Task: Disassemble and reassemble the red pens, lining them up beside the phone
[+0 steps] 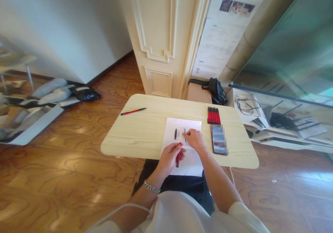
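Observation:
My left hand (169, 156) is closed around the red barrel of a pen (178, 158), its red open end up and its black end toward me. To the right, my right hand (194, 138) has its fingertips pinched at a thin dark pen refill (185, 130) lying over the white paper (187, 163). Left of those fingertips, a black pen part (175, 134) lies on the sheet. A small pale, thin piece, perhaps a spring (178, 133), rests between that part and the refill.
On the pale wooden table (125, 135), one red-and-black pen (133, 111) lies at the far left. Several more pens (213, 115) form a row at the right, above a phone (219, 140). A black bag (217, 91) stands behind the table.

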Motion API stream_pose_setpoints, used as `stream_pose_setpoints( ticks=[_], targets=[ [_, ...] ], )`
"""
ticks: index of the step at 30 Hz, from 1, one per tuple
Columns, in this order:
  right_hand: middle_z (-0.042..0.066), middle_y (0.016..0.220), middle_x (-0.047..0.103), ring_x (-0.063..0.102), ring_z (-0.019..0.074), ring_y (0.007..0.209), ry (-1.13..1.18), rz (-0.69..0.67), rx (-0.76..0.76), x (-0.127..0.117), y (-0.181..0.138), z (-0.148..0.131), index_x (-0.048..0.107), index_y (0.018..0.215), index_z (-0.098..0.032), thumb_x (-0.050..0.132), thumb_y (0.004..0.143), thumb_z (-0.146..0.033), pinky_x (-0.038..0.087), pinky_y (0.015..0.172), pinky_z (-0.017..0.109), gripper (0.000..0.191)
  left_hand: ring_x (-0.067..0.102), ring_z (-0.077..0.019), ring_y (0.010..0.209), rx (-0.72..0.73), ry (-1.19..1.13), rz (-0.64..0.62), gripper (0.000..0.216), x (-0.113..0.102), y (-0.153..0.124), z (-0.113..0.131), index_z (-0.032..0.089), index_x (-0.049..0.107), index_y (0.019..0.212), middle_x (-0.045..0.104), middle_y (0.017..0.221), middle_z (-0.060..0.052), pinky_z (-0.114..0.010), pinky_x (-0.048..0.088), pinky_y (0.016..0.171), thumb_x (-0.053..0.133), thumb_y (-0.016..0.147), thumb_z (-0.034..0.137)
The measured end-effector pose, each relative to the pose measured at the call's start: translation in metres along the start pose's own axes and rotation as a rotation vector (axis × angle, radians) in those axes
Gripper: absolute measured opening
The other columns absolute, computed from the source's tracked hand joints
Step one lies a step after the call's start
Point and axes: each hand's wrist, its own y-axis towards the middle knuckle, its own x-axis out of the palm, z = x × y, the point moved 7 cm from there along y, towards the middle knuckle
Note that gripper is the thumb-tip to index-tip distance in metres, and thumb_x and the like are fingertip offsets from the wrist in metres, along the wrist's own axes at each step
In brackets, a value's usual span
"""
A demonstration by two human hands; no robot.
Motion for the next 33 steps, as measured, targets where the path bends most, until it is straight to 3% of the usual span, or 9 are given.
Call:
stream_pose_setpoints(
  ticks=[4, 8, 13, 22, 25, 30, 33],
  targets=[
    [0.005, 0.072, 0.066, 0.055, 0.0133, 0.062, 0.446, -0.094, -0.078, 0.002, -0.024, -0.004, 0.068, 0.080, -0.017, 0.046, 0.084, -0.047, 0.038, 0.057, 0.025, 0.038, 0.064, -0.0130, 0.059, -0.078, -0.068, -0.051, 0.035, 0.006, 0.002, -0.001, 0.011, 0.060, 0.091, 0.069, 0.084, -0.012, -0.022, 0.045, 0.051, 0.068, 0.075, 0.041],
    [0.000, 0.061, 0.057, 0.049, 0.0111, 0.051, 0.931, -0.257, 0.012, 0.021, -0.049, -0.003, 0.066, 0.095, -0.015, 0.052, 0.080, -0.049, 0.039, 0.047, 0.023, 0.040, 0.065, -0.0136, 0.057, -0.127, -0.099, -0.103, 0.031, 0.014, 0.004, -0.004, 0.010, 0.059, 0.084, 0.070, 0.086, -0.014, -0.020, 0.042, 0.045, 0.065, 0.078, 0.039],
    [-0.005, 0.049, 0.043, 0.038, 0.0091, 0.041, 1.180, -0.347, 0.101, 0.033, -0.058, -0.001, 0.064, 0.102, -0.013, 0.059, 0.075, -0.048, 0.034, 0.037, 0.023, 0.045, 0.065, -0.0149, 0.055, -0.169, -0.071, -0.094, 0.032, 0.018, 0.003, -0.007, 0.010, 0.058, 0.087, 0.070, 0.084, -0.014, -0.019, 0.040, 0.039, 0.063, 0.079, 0.040],
    [-0.001, 0.054, 0.056, 0.048, 0.0102, 0.050, 1.139, -0.378, 0.085, 0.027, -0.055, 0.003, 0.068, 0.092, -0.011, 0.064, 0.071, -0.040, 0.038, 0.050, 0.024, 0.036, 0.064, -0.0148, 0.053, -0.170, 0.008, -0.093, 0.036, 0.016, 0.002, -0.007, 0.011, 0.058, 0.084, 0.070, 0.084, -0.014, -0.018, 0.033, 0.034, 0.063, 0.077, 0.046],
    [0.004, 0.071, 0.064, 0.052, 0.0111, 0.057, 1.047, -0.312, 0.053, 0.023, -0.046, 0.009, 0.069, 0.092, -0.012, 0.064, 0.070, -0.037, 0.040, 0.053, 0.024, 0.033, 0.065, -0.0146, 0.054, -0.168, 0.053, -0.082, 0.037, 0.016, 0.001, -0.007, 0.011, 0.058, 0.084, 0.069, 0.083, -0.013, -0.019, 0.036, 0.039, 0.064, 0.076, 0.047],
    [0.005, 0.079, 0.068, 0.058, 0.0141, 0.067, 0.592, -0.025, 0.010, 0.000, -0.017, 0.022, 0.068, 0.093, -0.016, 0.058, 0.076, -0.030, 0.043, 0.062, 0.026, 0.024, 0.064, -0.0149, 0.058, -0.133, 0.145, -0.078, 0.039, 0.015, -0.001, -0.008, 0.014, 0.057, 0.086, 0.069, 0.083, -0.010, -0.021, 0.042, 0.046, 0.064, 0.074, 0.051],
    [0.005, 0.082, 0.069, 0.060, 0.0159, 0.076, 0.256, 0.035, -0.031, -0.007, -0.005, 0.018, 0.069, 0.085, -0.018, 0.056, 0.080, -0.026, 0.042, 0.072, 0.027, 0.016, 0.064, -0.0149, 0.060, -0.097, 0.172, -0.061, 0.039, 0.012, -0.001, -0.008, 0.015, 0.057, 0.086, 0.067, 0.080, -0.008, -0.021, 0.043, 0.047, 0.063, 0.074, 0.052]
  ],
)
